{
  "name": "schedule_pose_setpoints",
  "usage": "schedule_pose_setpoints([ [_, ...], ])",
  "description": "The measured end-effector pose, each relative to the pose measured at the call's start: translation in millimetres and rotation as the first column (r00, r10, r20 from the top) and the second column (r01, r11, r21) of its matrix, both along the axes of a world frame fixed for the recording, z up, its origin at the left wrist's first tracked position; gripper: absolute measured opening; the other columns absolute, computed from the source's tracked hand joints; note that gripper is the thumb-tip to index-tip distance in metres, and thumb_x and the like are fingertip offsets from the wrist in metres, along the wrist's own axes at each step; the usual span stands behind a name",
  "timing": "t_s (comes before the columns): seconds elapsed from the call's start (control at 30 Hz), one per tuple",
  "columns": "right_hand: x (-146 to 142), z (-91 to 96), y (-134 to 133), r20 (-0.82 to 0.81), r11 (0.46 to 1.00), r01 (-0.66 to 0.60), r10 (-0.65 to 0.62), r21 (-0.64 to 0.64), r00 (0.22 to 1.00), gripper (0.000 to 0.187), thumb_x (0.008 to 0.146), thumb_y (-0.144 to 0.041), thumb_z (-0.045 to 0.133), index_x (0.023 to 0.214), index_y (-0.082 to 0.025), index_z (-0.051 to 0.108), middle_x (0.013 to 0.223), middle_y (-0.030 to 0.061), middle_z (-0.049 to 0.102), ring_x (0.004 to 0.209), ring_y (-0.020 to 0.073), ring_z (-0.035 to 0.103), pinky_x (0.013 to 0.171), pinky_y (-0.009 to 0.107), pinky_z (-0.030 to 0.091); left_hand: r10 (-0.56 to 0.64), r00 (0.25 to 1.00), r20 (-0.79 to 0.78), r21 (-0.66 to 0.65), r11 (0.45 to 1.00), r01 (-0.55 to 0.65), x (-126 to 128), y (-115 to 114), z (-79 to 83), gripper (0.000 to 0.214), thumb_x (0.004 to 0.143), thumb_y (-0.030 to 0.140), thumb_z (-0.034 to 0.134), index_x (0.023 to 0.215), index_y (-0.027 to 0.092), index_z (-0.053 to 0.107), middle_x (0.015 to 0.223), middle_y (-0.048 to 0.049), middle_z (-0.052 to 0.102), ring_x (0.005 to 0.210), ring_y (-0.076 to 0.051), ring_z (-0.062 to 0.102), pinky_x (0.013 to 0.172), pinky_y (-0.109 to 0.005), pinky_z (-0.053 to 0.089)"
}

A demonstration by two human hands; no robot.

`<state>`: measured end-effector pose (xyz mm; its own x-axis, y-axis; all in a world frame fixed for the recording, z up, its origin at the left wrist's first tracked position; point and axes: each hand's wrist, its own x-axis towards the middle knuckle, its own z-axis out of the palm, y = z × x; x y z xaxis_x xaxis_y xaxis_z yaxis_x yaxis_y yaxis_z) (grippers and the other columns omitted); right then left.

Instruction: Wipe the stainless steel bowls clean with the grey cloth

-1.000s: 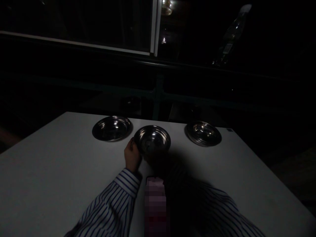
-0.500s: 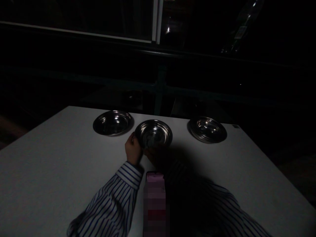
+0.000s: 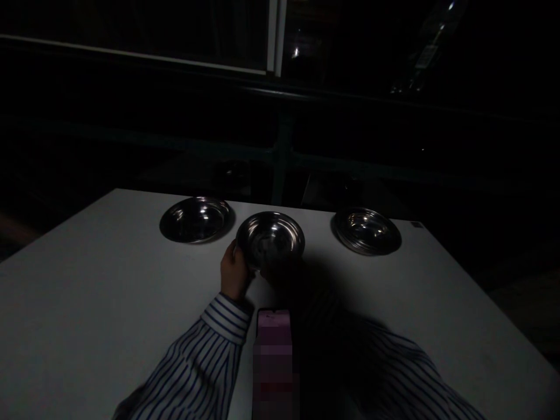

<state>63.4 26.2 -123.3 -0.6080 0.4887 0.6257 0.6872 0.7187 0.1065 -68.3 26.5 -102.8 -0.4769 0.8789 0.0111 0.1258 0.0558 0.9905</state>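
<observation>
A shiny steel bowl [image 3: 270, 233] stands in the middle, near the table's far edge, its near rim tipped toward me. My left hand [image 3: 234, 273] is closed on its left rim, thumb along the side. In deep shadow, my right hand [image 3: 282, 277] is at the bowl's near right side; its fingers are too dark to make out. Two more steel bowls rest apart from my hands: a wide one [image 3: 196, 220] to the left and another [image 3: 366, 231] to the right.
The bowls are on a white table [image 3: 109, 303]. A pink-screened phone-like object [image 3: 274, 326], partly blurred out, lies between my forearms. Beyond the far edge are dark rails and a window frame [image 3: 275, 41]. A clear plastic bottle [image 3: 426, 55] shows dimly at upper right.
The view has shifted slightly, and the middle bowl sits marginally further left in it. My right hand's fingers, faintly visible at the near rim before, have sunk into shadow. My left hand keeps its hold.
</observation>
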Motion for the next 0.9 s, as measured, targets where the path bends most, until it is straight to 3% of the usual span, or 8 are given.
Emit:
schedule_pose_setpoints([
  [0.07,1,1.6,0,-0.005,1.000,0.012,-0.012,0.005,1.000,0.025,0.088,-0.018,0.039,0.098,-0.020,0.062,0.095,0.0084,0.063,0.096,0.0224,0.053,0.086,0.046,0.039,-0.013,1.000,-0.005,-0.004,1.000,0.013,2,-1,3.0,0.041,0.079,0.031,0.041,0.112,0.013,0.057,0.075,-0.0073,0.068,0.063,-0.019,0.062,0.057,-0.031,0.050],
  [0.23,-6,3.8,3,0.023,0.999,-0.042,0.042,0.005,0.999,0.024,0.089,-0.018,0.039,0.098,-0.023,0.061,0.084,0.0023,0.065,0.085,0.0165,0.056,0.092,0.044,0.036,0.030,0.998,-0.046,0.024,0.999,-0.029,-2,3,6.3,0.036,0.078,0.022,0.043,0.108,0.012,0.060,0.104,-0.0106,0.065,0.096,-0.022,0.058,0.083,-0.033,0.044],
  [0.47,19,4.9,2,0.005,0.998,0.015,-0.015,-0.059,1.000,0.024,0.087,-0.025,0.045,0.108,-0.019,0.055,0.109,0.0088,0.058,0.103,0.0209,0.052,0.089,0.046,0.040,0.120,0.992,-0.042,0.014,0.993,-0.119,-3,9,-3.6,0.039,0.077,0.030,0.043,0.108,0.011,0.059,0.100,-0.0121,0.065,0.094,-0.022,0.059,0.081,-0.034,0.045],
  [0.57,8,4.4,-10,0.014,0.998,-0.005,0.006,-0.069,1.000,0.022,0.088,-0.022,0.044,0.106,-0.020,0.057,0.105,0.0086,0.061,0.102,0.0210,0.053,0.092,0.046,0.039,0.177,0.983,-0.055,0.012,0.984,-0.177,0,10,-5.6,0.042,0.076,0.031,0.044,0.110,0.010,0.055,0.098,-0.0128,0.064,0.090,-0.022,0.059,0.079,-0.034,0.046],
  [0.7,-2,3.4,-18,0.013,0.997,-0.018,0.019,-0.079,1.000,0.023,0.088,-0.023,0.045,0.106,-0.020,0.057,0.107,0.0084,0.060,0.104,0.0213,0.052,0.094,0.045,0.038,0.172,0.982,-0.079,0.015,0.985,-0.172,-3,12,-4.7,0.034,0.074,0.029,0.044,0.096,0.011,0.061,0.084,-0.0096,0.065,0.077,-0.020,0.061,0.071,-0.033,0.048],
  [0.8,14,4.1,-15,0.000,0.996,-0.001,0.001,-0.090,1.000,0.029,0.087,-0.030,0.047,0.113,-0.019,0.052,0.116,0.0088,0.054,0.107,0.0221,0.050,0.091,0.047,0.039,0.163,0.982,-0.092,0.012,0.987,-0.163,-6,15,-3.7,0.035,0.074,0.030,0.043,0.096,0.011,0.062,0.076,-0.0077,0.065,0.068,-0.019,0.060,0.065,-0.032,0.048],
  [0.9,27,4.9,-11,0.001,0.996,0.000,0.000,-0.091,1.000,0.030,0.086,-0.034,0.048,0.113,-0.020,0.051,0.120,0.0077,0.050,0.105,0.0206,0.050,0.089,0.044,0.041,0.171,0.979,-0.113,0.006,0.985,-0.171,-5,17,-2.9,0.036,0.075,0.030,0.042,0.097,0.011,0.062,0.083,-0.0100,0.066,0.074,-0.020,0.061,0.067,-0.031,0.048],
])
